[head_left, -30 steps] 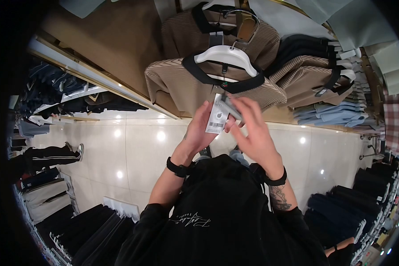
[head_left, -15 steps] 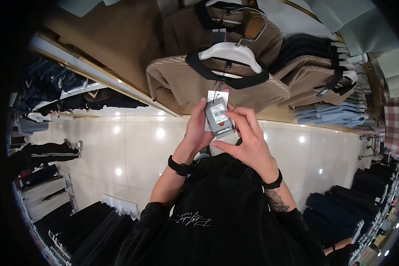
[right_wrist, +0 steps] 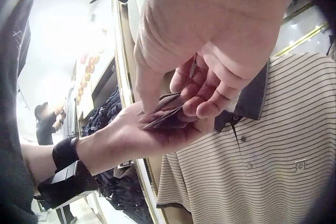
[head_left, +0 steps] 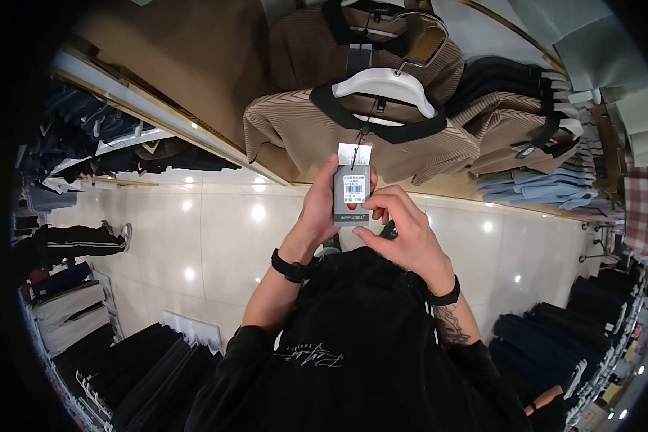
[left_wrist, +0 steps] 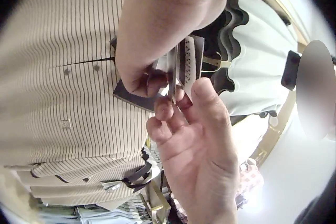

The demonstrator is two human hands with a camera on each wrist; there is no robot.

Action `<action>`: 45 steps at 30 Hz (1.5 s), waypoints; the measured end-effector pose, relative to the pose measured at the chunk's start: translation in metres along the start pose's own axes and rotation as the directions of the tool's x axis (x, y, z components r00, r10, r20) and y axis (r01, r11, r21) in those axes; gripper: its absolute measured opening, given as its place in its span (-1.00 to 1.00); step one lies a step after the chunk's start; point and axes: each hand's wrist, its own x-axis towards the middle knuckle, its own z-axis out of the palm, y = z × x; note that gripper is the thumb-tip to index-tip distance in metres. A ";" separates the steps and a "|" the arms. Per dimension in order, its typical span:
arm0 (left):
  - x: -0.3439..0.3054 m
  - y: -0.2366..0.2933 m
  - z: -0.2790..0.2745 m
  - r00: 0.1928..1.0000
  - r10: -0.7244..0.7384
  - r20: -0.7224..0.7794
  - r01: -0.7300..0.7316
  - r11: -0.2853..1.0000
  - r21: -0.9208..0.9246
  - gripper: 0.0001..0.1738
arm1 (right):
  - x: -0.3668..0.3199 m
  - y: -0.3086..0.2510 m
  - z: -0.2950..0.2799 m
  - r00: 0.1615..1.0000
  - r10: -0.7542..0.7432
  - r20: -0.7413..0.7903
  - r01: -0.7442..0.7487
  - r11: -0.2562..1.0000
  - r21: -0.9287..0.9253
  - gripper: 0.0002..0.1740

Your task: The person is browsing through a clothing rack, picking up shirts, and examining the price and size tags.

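In the head view, a grey hang tag (head_left: 352, 216) with a white barcode label lies over a white tag (head_left: 354, 153); they hang by a dark cord from the collar of a brown ribbed shirt (head_left: 295, 119) on a white hanger (head_left: 385, 85). My left hand (head_left: 318, 209) holds the tags from the left and beneath. My right hand (head_left: 414, 237) grips at their right edge with bent fingers, its thumb beside the lower corner. In the right wrist view, the tags (right_wrist: 170, 119) lie between my right hand (right_wrist: 210, 35) and the left palm (right_wrist: 131, 134).
More brown shirts (head_left: 511, 122) and blue garments (head_left: 540, 189) hang at the right of the rail. Dark trousers (head_left: 147, 367) hang at lower left. Someone's legs in dark striped trousers (head_left: 86, 241) show at the left, over a shiny tiled floor (head_left: 227, 252).
The grey tag has come round to show its barcode label and now lies straight in front of the white one. My right hand has shifted from over the tags to their right edge.
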 end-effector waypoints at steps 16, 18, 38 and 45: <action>0.000 0.000 0.007 1.000 -0.013 0.013 0.013 1.000 -0.008 -0.28 | -0.001 0.003 -0.002 1.000 0.003 0.018 -0.003 1.000 -0.019 -0.62; 0.000 -0.001 0.005 1.000 -0.012 0.025 0.012 1.000 -0.014 -0.28 | -0.001 0.003 -0.002 1.000 0.006 0.020 -0.006 1.000 -0.015 -0.62; -0.005 -0.007 -0.001 1.000 -0.010 0.028 0.011 0.999 -0.031 -0.28 | -0.003 0.004 0.004 1.000 0.001 -0.004 -0.001 0.999 -0.032 -0.65; -0.009 -0.012 -0.004 0.999 -0.040 0.021 0.041 0.999 -0.024 -0.28 | -0.005 0.008 0.007 1.000 -0.013 -0.013 0.011 0.994 -0.106 -0.67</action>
